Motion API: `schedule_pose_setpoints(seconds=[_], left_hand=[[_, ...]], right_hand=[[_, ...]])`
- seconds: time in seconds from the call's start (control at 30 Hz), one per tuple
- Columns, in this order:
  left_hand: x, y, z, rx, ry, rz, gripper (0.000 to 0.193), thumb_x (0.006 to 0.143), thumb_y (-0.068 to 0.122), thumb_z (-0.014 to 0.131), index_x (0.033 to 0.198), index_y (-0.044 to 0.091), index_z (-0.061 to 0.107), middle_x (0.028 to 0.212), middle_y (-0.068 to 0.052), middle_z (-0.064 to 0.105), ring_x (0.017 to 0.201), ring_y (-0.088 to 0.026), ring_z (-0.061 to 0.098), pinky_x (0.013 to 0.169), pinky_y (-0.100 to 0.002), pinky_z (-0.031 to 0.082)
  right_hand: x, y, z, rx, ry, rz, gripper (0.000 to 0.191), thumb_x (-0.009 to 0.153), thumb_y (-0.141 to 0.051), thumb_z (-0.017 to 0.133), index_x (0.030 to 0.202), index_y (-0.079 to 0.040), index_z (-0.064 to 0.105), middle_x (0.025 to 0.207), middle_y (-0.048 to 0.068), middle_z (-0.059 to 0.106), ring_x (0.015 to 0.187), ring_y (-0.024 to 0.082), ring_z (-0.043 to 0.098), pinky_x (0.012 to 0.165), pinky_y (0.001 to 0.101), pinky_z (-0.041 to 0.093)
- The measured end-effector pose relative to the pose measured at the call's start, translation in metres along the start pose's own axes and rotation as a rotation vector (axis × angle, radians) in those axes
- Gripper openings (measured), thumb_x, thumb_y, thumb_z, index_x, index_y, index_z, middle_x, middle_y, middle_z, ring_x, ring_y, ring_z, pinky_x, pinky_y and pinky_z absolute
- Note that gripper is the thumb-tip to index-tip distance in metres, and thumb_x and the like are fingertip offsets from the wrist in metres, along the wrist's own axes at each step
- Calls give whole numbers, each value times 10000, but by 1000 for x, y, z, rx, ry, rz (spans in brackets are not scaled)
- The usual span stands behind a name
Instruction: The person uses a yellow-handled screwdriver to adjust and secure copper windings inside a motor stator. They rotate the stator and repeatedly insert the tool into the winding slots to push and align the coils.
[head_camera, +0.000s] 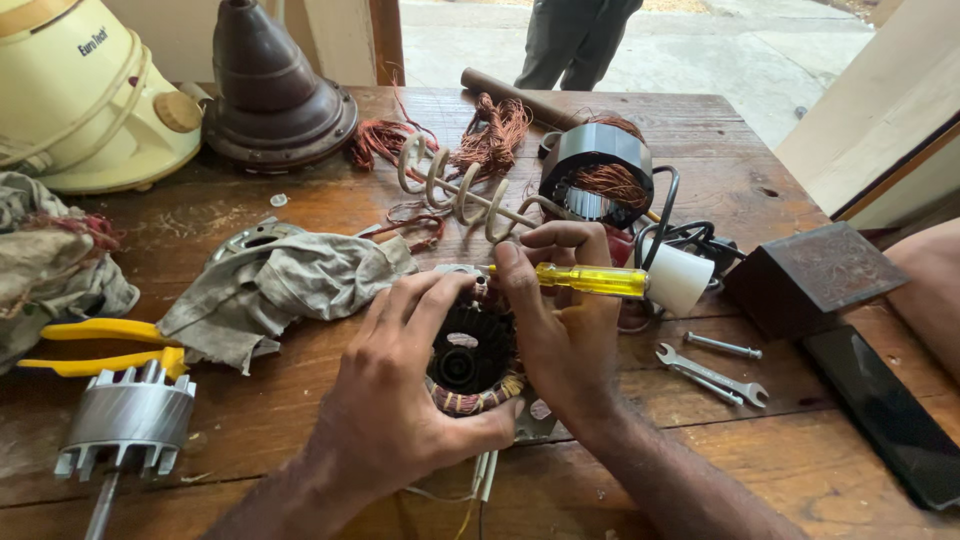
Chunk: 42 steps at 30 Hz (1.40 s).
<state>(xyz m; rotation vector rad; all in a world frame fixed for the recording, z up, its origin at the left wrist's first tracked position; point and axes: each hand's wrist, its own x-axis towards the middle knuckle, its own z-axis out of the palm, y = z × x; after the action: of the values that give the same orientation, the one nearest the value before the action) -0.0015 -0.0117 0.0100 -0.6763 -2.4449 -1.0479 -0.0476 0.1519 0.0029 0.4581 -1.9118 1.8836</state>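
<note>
My left hand (395, 385) cups a small black motor stator (470, 362) with copper windings, standing on the wooden table (250, 420). My right hand (560, 320) holds a screwdriver with a yellow handle (590, 280); its tip points left over the top of the stator, by my left fingertips. Thin wires (480, 480) trail from the stator toward the table's near edge.
Near the hands: a grey rag (290, 285), yellow-handled pliers (100, 345), a metal rotor (125, 415), a wrench (715, 375) and bolt (722, 346), a white cup (680, 278), another stator (598, 175), a spiral coil (455, 190), a dark box (815, 275), a phone (890, 415). A person (575, 35) stands beyond the table.
</note>
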Motion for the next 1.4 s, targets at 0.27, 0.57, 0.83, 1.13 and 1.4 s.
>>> schedule_pose_setpoints(seconds=[0.27,0.57,0.83,1.13,1.4], left_hand=[[0,5,-1,11,45,62,959,657,434,872,1400,-34,487,1345,-223,545,1290,-408,522,1104,-504,415],[-1,4,-2,-11,27,32,948,651,451,872,1397,-4,505,1353,-195,553,1296,-386,539,1108,-488,434],[-1,3,-1,15,8,36,1023,652,474,864,1447,-41,478,1383,-210,526,1310,-390,508,1109,-514,406],[-2,-2,1,22,-37,-18,1011,646,516,863,1419,-29,505,1373,-209,525,1285,-382,517,1075,-510,444],[-2,-2,1,33,-44,-13,1013,671,541,861,1430,-23,494,1386,-220,515,1289,-394,513,1079,-520,431]], right_hand=[[2,0,2,33,16,-59,234,1027,-124,671,1152,-35,496,969,46,614,858,75,627,713,222,540],[1,1,0,27,10,-36,243,1020,-128,669,1155,-35,491,953,49,617,845,75,634,702,217,547],[2,1,0,21,11,-50,246,1016,-123,674,1155,-27,494,948,53,627,844,78,638,700,216,548],[1,0,0,5,2,-57,247,1015,-126,671,1153,-24,494,947,58,630,835,81,649,695,217,559],[2,0,0,-16,18,-70,240,1014,-116,678,1144,-24,499,945,54,629,837,82,648,700,220,551]])
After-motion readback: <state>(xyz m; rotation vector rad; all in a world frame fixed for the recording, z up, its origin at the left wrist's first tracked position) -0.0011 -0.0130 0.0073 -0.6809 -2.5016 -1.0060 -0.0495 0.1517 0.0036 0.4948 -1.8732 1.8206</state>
